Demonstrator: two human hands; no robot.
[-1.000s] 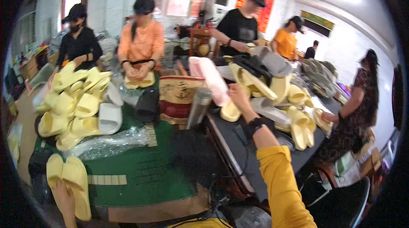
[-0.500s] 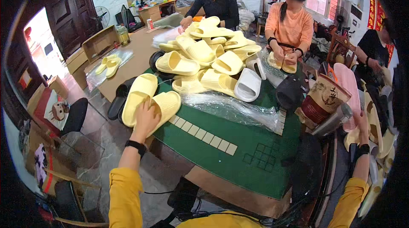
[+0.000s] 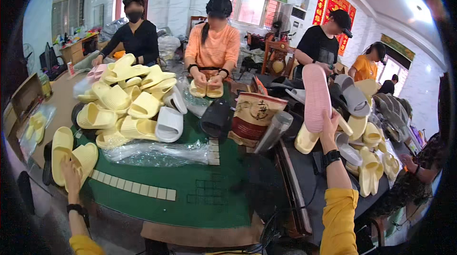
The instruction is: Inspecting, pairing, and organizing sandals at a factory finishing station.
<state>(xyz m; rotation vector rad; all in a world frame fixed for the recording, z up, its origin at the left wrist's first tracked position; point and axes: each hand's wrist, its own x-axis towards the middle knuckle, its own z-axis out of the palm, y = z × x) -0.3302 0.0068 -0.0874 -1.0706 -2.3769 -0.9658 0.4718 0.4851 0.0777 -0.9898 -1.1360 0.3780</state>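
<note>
Head view: right hand (image 3: pixel 328 124) fingers grip pink slipper (image 3: pixel 316 97); left hand (image 3: pixel 71 173) fingers clasp yellow slipper (image 3: pixel 84 159).

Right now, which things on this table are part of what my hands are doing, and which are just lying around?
In hand:
- pink slipper, held up by the right hand
- yellow slipper pair, under the left hand

Lying about:
- heap of yellow slippers
- white slipper
- clear plastic bags
- brown printed bag
- steel flask
- grey slippers
</note>
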